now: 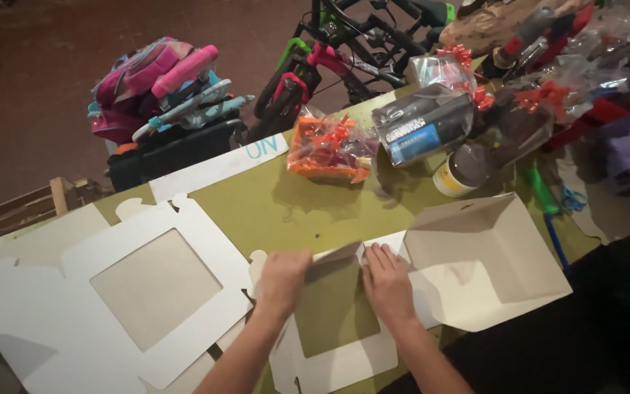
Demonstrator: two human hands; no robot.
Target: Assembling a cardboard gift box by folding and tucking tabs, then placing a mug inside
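Observation:
My left hand [281, 281] and my right hand [386, 284] press on a flat white cardboard box blank [337, 361] with a square window cut in it, lying on an olive-green table [257, 204]. The left hand pinches and lifts a flap [337, 253] at the blank's far edge; the right hand lies flat beside it, fingers pointing away from me. A half-folded white box part [490, 255] stands just right of my right hand.
A stack of larger flat windowed blanks [147, 292] lies to the left. Cellophane-wrapped gifts with red bows [329, 149], a wrapped dark tube [424, 124] and a jar [461, 171] crowd the far right. A bicycle [315, 66] and pink bags [154, 84] stand beyond the table.

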